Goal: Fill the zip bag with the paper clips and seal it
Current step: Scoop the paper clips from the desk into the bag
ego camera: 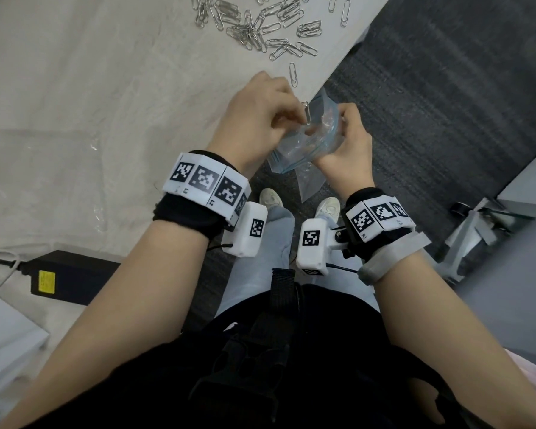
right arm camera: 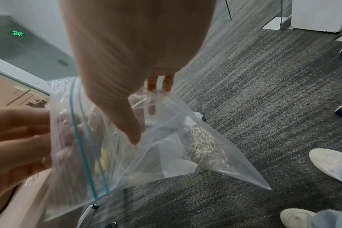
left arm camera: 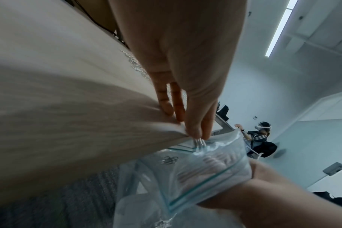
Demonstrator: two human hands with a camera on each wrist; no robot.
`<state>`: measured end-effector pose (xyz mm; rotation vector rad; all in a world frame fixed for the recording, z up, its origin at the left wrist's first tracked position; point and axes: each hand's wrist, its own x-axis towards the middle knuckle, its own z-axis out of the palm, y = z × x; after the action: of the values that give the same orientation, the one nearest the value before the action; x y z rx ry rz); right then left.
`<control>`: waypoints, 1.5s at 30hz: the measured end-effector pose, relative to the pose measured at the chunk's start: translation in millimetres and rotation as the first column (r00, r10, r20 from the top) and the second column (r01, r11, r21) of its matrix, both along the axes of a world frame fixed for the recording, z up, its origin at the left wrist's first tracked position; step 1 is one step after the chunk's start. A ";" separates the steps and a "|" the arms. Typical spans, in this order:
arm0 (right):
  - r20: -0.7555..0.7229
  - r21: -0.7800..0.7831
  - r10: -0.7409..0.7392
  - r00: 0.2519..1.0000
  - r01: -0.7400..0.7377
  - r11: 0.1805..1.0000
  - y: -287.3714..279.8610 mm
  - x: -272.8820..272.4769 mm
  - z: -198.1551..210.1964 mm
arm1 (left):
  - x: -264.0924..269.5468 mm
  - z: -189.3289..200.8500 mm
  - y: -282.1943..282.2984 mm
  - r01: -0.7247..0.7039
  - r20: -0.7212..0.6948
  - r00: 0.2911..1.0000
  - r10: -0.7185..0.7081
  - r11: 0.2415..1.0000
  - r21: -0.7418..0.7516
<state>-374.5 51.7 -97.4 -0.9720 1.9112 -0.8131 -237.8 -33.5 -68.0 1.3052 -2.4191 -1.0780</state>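
Note:
A clear zip bag (ego camera: 307, 147) with a teal seal strip hangs just off the table's edge, its mouth open. My right hand (ego camera: 345, 128) grips the bag's rim, and in the right wrist view its thumb (right arm camera: 133, 131) reaches into the mouth. My left hand (ego camera: 293, 119) pinches a few paper clips (ego camera: 306, 114) over the opening; the left wrist view shows these clips (left arm camera: 200, 142) at the fingertips. More clips (right arm camera: 203, 151) lie in the bag's bottom corner. A loose pile of paper clips (ego camera: 260, 23) lies on the beige table (ego camera: 75, 88), beyond my hands.
One stray clip (ego camera: 293, 74) lies near the table edge. A black power adapter (ego camera: 72, 277) and a white box (ego camera: 7, 335) sit at lower left. Below the bag are grey carpet (ego camera: 430, 103) and my shoes (ego camera: 330, 207). A chair base (ego camera: 477, 230) stands to the right.

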 end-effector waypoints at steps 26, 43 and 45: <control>-0.011 0.052 -0.114 0.993 0.115 0.992 -32.7 -27.2 -8.0 | 2.2 -21.8 -91.8 -0.273 0.364 0.887 0.285 0.958 -0.086; -0.028 0.046 -0.132 0.991 0.133 0.990 -43.7 -26.8 -8.6 | 24.1 -16.2 -158.6 -0.418 0.356 0.815 0.458 0.889 -0.188; -0.030 0.047 -0.128 0.991 0.129 0.990 -44.3 -27.1 -9.8 | 19.9 -18.5 -151.9 -0.371 0.361 0.838 0.410 0.912 -0.174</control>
<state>-401.6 7.3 -107.2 -0.8406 2.0239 -0.8267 -217.8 -185.4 -86.4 2.0284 -2.2523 -0.6234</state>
